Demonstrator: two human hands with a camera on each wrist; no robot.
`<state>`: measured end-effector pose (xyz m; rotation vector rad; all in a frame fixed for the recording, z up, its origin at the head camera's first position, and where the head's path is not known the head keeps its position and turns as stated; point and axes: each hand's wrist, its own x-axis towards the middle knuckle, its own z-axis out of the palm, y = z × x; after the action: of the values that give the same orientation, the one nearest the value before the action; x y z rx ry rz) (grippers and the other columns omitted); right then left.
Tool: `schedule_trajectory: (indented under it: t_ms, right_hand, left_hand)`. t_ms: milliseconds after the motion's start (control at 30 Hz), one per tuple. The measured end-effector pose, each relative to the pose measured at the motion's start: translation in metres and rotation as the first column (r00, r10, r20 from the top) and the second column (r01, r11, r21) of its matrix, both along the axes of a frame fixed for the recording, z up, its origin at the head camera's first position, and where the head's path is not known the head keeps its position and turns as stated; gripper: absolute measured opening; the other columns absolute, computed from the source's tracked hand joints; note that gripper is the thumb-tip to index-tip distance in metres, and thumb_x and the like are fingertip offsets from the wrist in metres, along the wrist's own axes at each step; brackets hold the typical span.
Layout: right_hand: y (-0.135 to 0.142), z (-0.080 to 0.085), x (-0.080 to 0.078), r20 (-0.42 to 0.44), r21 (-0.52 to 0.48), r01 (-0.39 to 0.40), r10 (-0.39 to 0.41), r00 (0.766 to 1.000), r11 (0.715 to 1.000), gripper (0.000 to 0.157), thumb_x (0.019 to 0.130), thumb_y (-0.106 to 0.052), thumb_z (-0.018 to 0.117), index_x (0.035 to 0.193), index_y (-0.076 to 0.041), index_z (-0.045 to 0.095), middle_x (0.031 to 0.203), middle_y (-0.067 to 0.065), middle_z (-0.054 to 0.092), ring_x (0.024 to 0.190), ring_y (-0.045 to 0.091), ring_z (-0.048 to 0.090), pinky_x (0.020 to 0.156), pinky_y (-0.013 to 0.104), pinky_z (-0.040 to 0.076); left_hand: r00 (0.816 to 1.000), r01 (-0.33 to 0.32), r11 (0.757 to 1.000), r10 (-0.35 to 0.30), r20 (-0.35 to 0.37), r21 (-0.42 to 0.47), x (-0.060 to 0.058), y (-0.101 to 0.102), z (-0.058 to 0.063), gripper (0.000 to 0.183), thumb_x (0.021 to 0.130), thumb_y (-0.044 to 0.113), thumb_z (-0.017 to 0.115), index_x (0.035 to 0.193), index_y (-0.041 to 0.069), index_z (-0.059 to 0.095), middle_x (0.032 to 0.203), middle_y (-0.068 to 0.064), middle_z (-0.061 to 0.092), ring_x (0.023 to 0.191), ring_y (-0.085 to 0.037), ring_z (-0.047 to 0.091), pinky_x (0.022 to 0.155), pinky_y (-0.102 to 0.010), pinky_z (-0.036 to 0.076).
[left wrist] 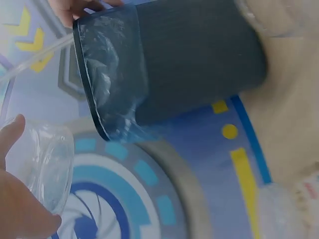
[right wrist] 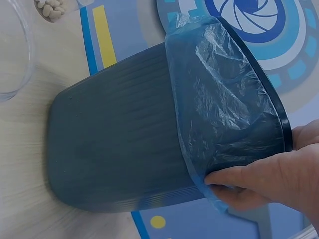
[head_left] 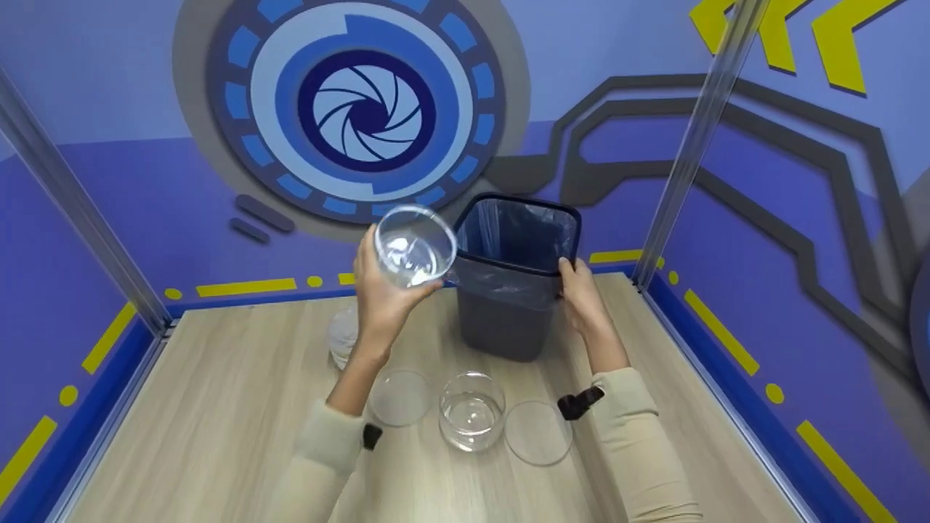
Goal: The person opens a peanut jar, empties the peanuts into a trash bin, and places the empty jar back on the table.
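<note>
My left hand (head_left: 381,305) holds a clear round bowl (head_left: 415,247) up beside the bin's left rim, its mouth tilted toward the head camera. In the left wrist view the thumb and fingers wrap the bowl (left wrist: 55,167). My right hand (head_left: 585,298) pinches the right rim of a dark grey trash bin (head_left: 505,323), thumb and fingers on either side of the edge. A thin see-through bag (right wrist: 219,94) lines the bin and folds down over its outside; fingertips press on that fold in the right wrist view.
On the wooden table (head_left: 240,407) stands a clear glass jar (head_left: 471,418), between two clear round lids (head_left: 400,398), (head_left: 539,433). Behind my left forearm is a clear container (head_left: 341,335), with pale pieces (right wrist: 51,9) inside. Painted walls (head_left: 145,196) and metal posts (head_left: 672,189) enclose the table.
</note>
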<state>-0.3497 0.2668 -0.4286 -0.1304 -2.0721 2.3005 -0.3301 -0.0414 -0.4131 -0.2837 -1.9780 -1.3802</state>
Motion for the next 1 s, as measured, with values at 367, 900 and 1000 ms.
schedule_trajectory:
  t_ms: [367,900,1000]
  right_hand:
    - [0.005,0.004,-0.004,-0.005,0.024,-0.007,0.007,1.0,1.0,0.059,0.112,-0.027,0.025,0.161,0.0,0.006,0.166,0.019,0.014,0.154,0.03,0.015,0.125,0.046,0.02]
    - [0.007,0.003,-0.007,0.005,-0.004,-0.082,0.082,0.997,0.997,0.061,0.112,-0.029,0.023,0.162,-0.005,-0.003,0.168,0.018,0.007,0.154,0.03,0.013,0.124,0.043,0.022]
    - [0.007,0.002,-0.009,0.023,-0.01,-0.091,0.091,0.996,0.996,0.063,0.112,-0.031,0.024,0.163,-0.007,-0.006,0.169,0.018,0.004,0.155,0.032,0.011,0.124,0.045,0.022]
  left_hand:
    - [0.986,-0.086,0.996,0.079,0.149,0.039,0.057,-0.056,-0.071,0.129,0.047,0.022,0.104,0.155,0.01,0.035,0.151,-0.016,0.043,0.139,-0.035,0.039,0.115,-0.056,0.036]
    - [0.878,-0.12,0.993,0.102,0.468,0.01,0.081,-0.122,-0.162,0.125,0.056,0.022,0.101,0.152,-0.004,0.027,0.149,-0.03,0.041,0.137,-0.049,0.04,0.113,-0.061,0.036]
    - [0.845,-0.108,0.994,0.092,0.527,0.001,0.08,-0.135,-0.17,0.122,0.058,0.02,0.1,0.15,-0.008,0.025,0.147,-0.036,0.04,0.136,-0.052,0.04,0.112,-0.063,0.036]
